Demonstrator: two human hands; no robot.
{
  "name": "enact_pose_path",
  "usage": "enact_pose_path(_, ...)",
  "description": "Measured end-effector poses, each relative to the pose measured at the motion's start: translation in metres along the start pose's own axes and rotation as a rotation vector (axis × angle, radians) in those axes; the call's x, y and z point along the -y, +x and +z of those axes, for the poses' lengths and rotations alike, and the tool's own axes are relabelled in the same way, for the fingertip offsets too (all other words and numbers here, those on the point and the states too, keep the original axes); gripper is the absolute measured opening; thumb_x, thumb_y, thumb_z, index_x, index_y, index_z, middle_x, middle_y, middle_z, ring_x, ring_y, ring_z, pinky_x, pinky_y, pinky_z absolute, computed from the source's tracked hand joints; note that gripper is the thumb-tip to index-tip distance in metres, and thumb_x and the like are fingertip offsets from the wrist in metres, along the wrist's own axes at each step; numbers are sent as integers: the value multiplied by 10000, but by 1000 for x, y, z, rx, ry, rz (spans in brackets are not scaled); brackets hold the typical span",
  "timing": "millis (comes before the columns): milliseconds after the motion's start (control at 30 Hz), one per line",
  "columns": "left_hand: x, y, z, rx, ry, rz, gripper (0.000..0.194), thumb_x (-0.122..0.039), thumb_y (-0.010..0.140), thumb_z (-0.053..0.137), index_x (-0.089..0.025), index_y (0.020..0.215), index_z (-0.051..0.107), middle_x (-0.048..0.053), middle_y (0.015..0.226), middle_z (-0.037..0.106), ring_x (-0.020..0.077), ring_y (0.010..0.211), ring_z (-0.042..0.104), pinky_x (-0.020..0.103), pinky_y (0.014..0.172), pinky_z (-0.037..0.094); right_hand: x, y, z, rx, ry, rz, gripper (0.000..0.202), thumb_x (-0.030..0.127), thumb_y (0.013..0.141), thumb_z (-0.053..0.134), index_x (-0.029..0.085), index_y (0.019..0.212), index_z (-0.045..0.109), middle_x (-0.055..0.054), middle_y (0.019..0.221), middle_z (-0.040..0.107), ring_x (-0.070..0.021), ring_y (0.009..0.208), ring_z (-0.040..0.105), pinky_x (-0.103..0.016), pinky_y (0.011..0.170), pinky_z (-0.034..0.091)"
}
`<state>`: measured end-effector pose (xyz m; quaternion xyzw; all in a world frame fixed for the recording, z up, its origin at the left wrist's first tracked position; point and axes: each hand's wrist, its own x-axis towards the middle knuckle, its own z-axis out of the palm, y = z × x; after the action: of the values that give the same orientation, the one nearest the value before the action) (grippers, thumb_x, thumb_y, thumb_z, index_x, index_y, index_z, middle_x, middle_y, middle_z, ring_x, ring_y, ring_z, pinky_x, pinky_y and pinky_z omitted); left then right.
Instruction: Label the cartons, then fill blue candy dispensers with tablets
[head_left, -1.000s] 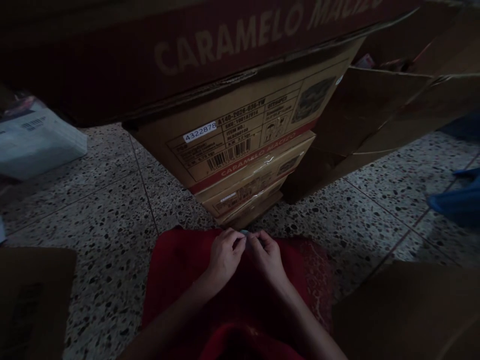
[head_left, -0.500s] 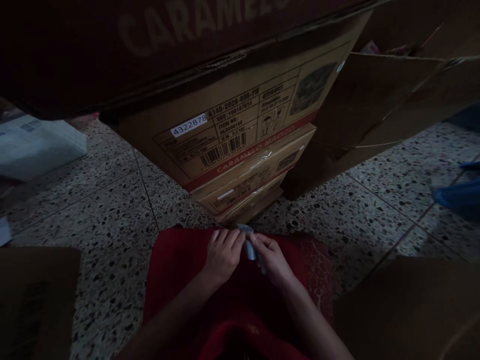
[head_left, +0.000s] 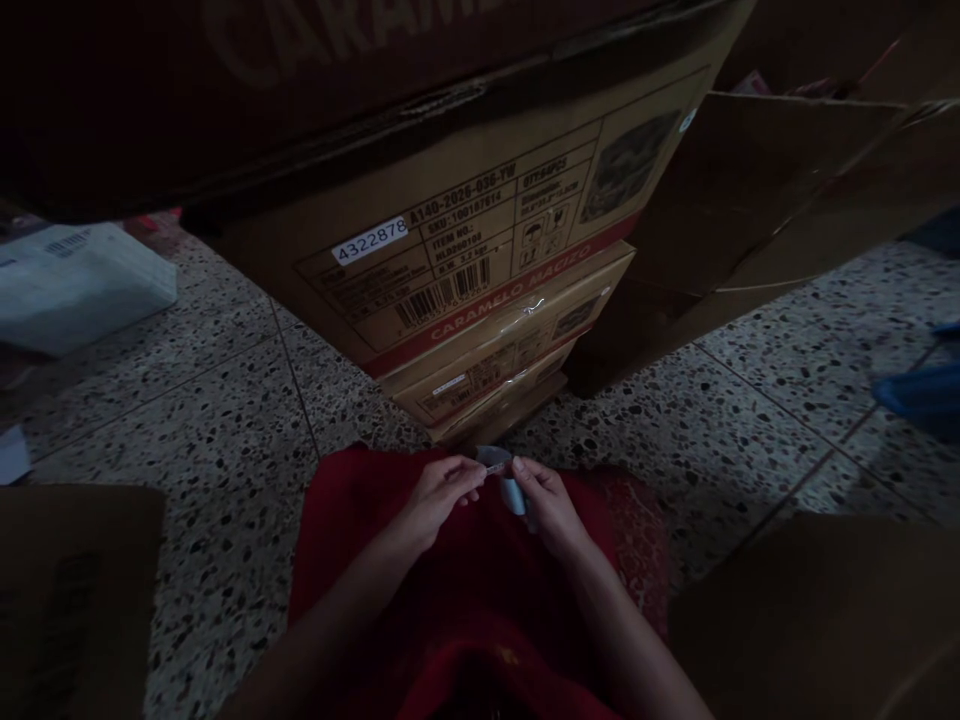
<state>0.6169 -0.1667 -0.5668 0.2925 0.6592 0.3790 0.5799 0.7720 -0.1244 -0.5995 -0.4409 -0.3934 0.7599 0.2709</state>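
Observation:
Above the red cloth (head_left: 480, 590) over my lap, my right hand (head_left: 551, 505) grips a curled pale strip of labels (head_left: 513, 497), thumb on top. A small whitish label (head_left: 495, 468) is pinched between the thumb and fingers of my left hand (head_left: 439, 492). It spans the short gap between both hands, and I cannot tell whether it is still joined to the strip. Just beyond the hands stands a stack of cardboard boxes, the upper carton (head_left: 465, 250) bearing a white numbered sticker (head_left: 370, 241) on its printed side.
A dark red box top (head_left: 337, 100) overhangs the stack. Open brown cartons (head_left: 780, 190) stand at right, another cardboard piece (head_left: 817, 620) lower right, and a carton (head_left: 75, 590) lower left. A white package (head_left: 90, 280) lies on the speckled floor (head_left: 232, 430). Something blue (head_left: 919, 395) is at far right.
My left hand has turned, from fingers curled over the strip to a pinch on the small label, drawn slightly leftward. The strip has shifted a little right with my right hand.

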Motion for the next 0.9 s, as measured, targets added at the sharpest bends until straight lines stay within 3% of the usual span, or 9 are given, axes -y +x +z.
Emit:
enact_pose_path(100, 1, 0, 1, -34, 73, 56, 265, -408, 725, 633, -144, 744, 653, 8, 628, 599, 110, 607, 540, 223, 598, 429, -1, 2, -5, -13, -84, -51, 454, 609, 774, 542, 174, 728, 664, 45, 477, 460, -77, 409, 355, -203, 386, 272)
enact_pose_path(200, 9, 3, -3, -242, 257, 128, 228, -396, 741, 596, -177, 741, 657, 9, 661, 631, 129, 634, 569, 230, 606, 445, -2, 9, -13, -191, -281, -181, 411, 573, 764, 580, 178, 738, 692, -8, 633, 619, -140, 595, 531, -247, 563, 411)
enact_pose_path(300, 22, 11, -4, -373, 341, 139, 243, -410, 769, 555, -195, 786, 669, -2, 666, 643, 124, 589, 583, 226, 586, 454, -6, 22, -18, -297, -484, -254, 377, 560, 754, 602, 201, 801, 709, -46, 817, 692, -204, 785, 605, -302, 721, 442)
enact_pose_path(433, 41, 26, 0, -435, 376, 210, 262, -409, 795, 537, -201, 848, 688, 5, 715, 674, 119, 582, 606, 235, 634, 484, -15, 41, -13, -311, -781, -271, 377, 575, 776, 574, 227, 812, 715, -59, 840, 681, -199, 748, 616, -288, 664, 426)
enact_pose_path(567, 47, 37, 4, -489, 414, 242, 273, -408, 808, 528, -203, 873, 696, 15, 736, 696, 117, 564, 620, 231, 619, 497, -17, 57, -7, -361, -978, -293, 373, 559, 792, 569, 223, 856, 718, -81, 866, 673, -205, 735, 622, -275, 598, 397)
enact_pose_path(667, 44, 41, 4, -506, 445, 231, 281, -399, 823, 514, -202, 909, 695, 12, 716, 701, 110, 528, 617, 223, 596, 494, -18, 66, -6, -344, -976, -311, 354, 542, 798, 575, 226, 875, 717, -81, 899, 677, -206, 755, 629, -272, 604, 397)
enact_pose_path(900, 37, 47, 6, -529, 535, 249, 285, -363, 858, 479, -193, 940, 692, 25, 725, 713, 105, 500, 617, 220, 592, 481, -28, 83, -4, -302, -707, -405, 304, 510, 795, 592, 229, 810, 711, -33, 786, 659, -175, 766, 609, -260, 694, 427)
